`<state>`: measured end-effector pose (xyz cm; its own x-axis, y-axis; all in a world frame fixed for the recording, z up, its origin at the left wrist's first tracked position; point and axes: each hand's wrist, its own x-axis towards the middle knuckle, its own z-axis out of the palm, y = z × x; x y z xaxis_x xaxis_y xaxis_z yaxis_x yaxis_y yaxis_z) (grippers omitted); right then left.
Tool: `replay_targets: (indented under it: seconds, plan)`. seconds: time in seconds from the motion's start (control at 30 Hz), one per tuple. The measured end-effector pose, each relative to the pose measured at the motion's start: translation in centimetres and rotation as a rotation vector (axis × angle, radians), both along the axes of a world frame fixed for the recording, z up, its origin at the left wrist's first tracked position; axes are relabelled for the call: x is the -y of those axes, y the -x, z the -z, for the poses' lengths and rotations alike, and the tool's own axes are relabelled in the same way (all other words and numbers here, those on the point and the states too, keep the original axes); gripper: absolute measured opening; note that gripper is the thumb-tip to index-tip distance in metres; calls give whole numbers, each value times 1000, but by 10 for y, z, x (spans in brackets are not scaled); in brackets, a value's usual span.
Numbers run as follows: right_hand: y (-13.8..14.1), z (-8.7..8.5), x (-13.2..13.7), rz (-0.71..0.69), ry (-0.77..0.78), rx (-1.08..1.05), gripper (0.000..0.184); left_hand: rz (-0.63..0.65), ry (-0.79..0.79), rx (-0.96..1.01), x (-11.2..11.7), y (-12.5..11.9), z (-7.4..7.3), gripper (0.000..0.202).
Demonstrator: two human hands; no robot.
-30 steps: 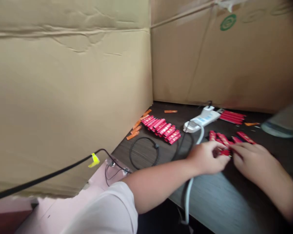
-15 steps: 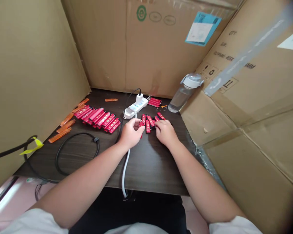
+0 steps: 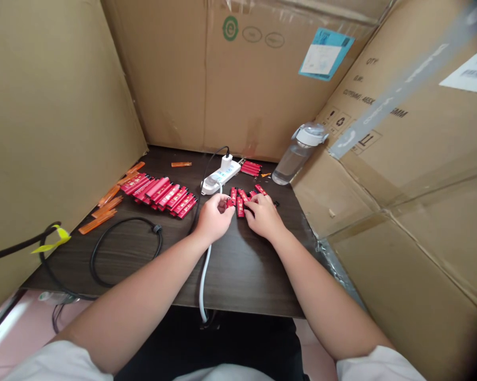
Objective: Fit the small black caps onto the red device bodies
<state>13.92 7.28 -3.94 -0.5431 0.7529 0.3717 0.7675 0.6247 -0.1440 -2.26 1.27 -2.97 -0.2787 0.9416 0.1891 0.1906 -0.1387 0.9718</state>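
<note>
Between thumb and fingers of my left hand (image 3: 214, 218) is a red lighter (image 3: 230, 202), partly covered by the fingertips. My right hand (image 3: 263, 214) has its fingers curled over the small group of red lighters (image 3: 240, 206) in front of me, and its fingertips seem to pinch one of them. How much it grips is partly hidden by the hand. Another red lighter (image 3: 259, 189) shows just beyond the right knuckles. Left of my hands lies a large heap of red lighters (image 3: 159, 193) with gold print and dark tops.
A white power strip (image 3: 210, 184) with a plugged-in charger sits behind my hands, its white cable (image 3: 203, 280) running to the table edge. Orange strips (image 3: 99, 222), a looped black cable (image 3: 93, 259), a water bottle (image 3: 296, 159) and stacked red pieces (image 3: 251, 168) lie around. Cardboard walls (image 3: 162, 79) surround the table.
My right hand has shifted slightly left, closer to my left hand and over the nearer lighters. The left hand keeps its lighter in nearly the same place.
</note>
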Motion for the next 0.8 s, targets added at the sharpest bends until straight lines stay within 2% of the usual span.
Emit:
replay_targets:
  seconds: [0.23, 0.8]
  plan:
    - [4, -4, 4, 26, 43, 92, 24, 0, 8, -18, 0, 0, -1, 16]
    - [0, -5, 5, -52, 78, -2, 8, 34, -7, -5, -1, 0, 1, 17]
